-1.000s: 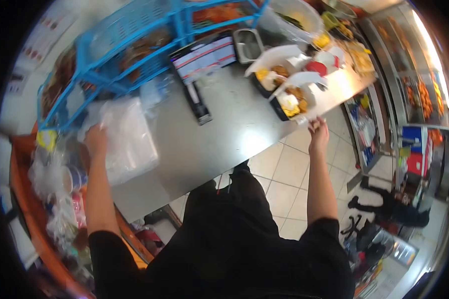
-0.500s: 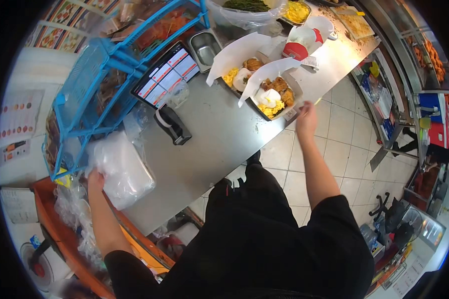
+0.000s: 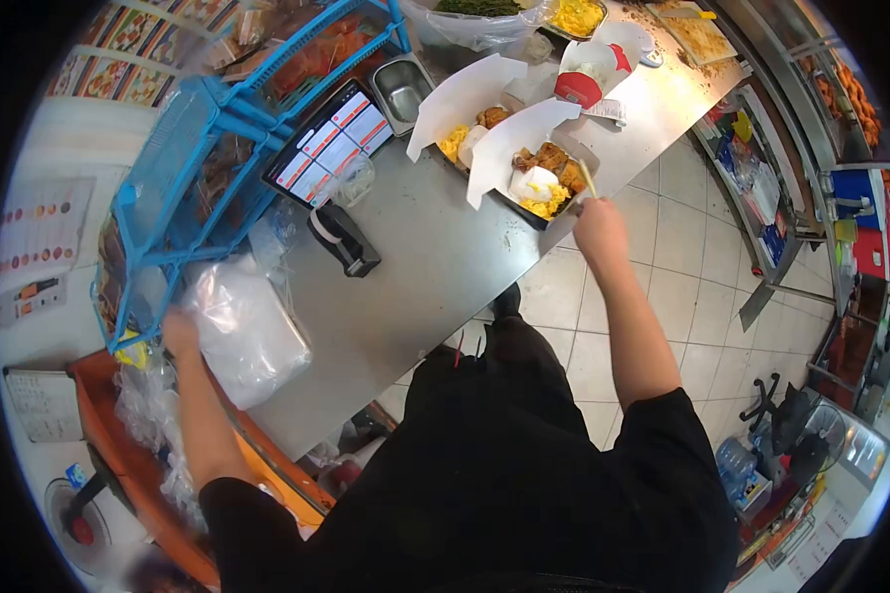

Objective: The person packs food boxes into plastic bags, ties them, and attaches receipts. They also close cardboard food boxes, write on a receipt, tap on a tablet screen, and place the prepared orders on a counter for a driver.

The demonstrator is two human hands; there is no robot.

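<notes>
Takeout box (image 3: 499,163) is lid-open near the edge of the big steel surface (image 3: 415,267), right beside a second open box (image 3: 465,91). Biggest thing around it is the blue basket rack (image 3: 168,168), then a stack of clear plastic bags (image 3: 252,336), a tablet (image 3: 334,143) and a tape dispenser (image 3: 344,240). Left hand (image 3: 180,334) is right by the edge of the bags, but it's blurry, so can't tell if its fingers are apart or together. Right hand (image 3: 601,229) is at the near box's corner, fingers closed on a thin yellowish stick (image 3: 587,178) pointing at the chicken (image 3: 549,158). Looks to me like the step in hand is fiddling with that open box. Next move would need a steady wrist, keeping clear of the rice (image 3: 534,185) and scrambled egg (image 3: 546,206).
</notes>
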